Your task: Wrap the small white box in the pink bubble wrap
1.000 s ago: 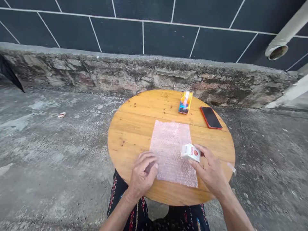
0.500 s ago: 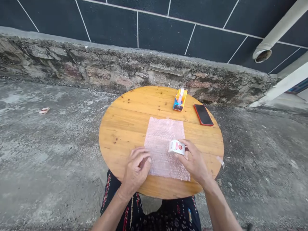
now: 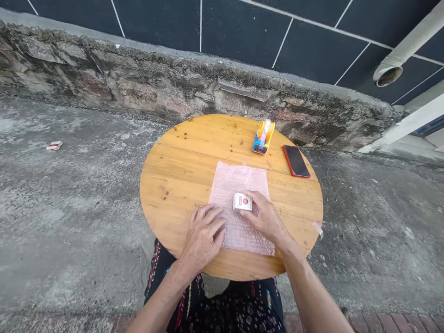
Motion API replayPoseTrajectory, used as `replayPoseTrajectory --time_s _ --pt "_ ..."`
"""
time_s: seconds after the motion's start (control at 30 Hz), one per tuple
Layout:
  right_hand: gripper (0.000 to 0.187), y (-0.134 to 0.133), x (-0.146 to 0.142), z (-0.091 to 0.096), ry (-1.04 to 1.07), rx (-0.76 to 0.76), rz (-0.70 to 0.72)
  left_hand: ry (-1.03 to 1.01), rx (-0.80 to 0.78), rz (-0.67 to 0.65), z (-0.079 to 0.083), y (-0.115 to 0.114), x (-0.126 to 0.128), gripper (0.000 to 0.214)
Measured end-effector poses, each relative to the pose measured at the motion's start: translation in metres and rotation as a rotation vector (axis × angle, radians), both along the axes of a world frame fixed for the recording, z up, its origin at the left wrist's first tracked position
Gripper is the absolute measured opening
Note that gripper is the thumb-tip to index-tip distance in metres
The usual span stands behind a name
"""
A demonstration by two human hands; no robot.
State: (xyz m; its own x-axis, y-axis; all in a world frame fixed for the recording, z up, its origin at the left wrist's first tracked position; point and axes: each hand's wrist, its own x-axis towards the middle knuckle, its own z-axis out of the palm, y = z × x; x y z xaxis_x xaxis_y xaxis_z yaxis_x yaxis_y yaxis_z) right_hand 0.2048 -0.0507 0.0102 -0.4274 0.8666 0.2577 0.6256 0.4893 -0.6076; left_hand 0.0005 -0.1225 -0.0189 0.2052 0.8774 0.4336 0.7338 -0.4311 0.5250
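A pink sheet of bubble wrap [image 3: 239, 185] lies flat on the round wooden table [image 3: 180, 175]. My right hand [image 3: 266, 218] grips a small white box with a red mark [image 3: 242, 202] and holds it on the middle of the sheet. My left hand [image 3: 204, 233] lies flat with fingers spread on the sheet's near left corner.
An orange and blue tape dispenser [image 3: 263, 137] and a red phone [image 3: 296, 161] lie at the table's far right. A strip of tape [image 3: 317, 228] hangs off the right edge. Rough concrete floor surrounds the table, with a low stone wall behind and a pipe end [image 3: 388, 75] at upper right.
My right hand has carried the white box leftward from the sheet's right edge to its middle. My left hand's fingers have flattened onto the sheet.
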Motion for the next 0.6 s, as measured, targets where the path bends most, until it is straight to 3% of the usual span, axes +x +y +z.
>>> replayPoseTrajectory --time_s 0.6 --pt "0.048 -0.0015 -0.0001 0.001 0.043 -0.012 0.024 0.023 0.014 0.0 -0.0025 0.0008 -0.0002 0.021"
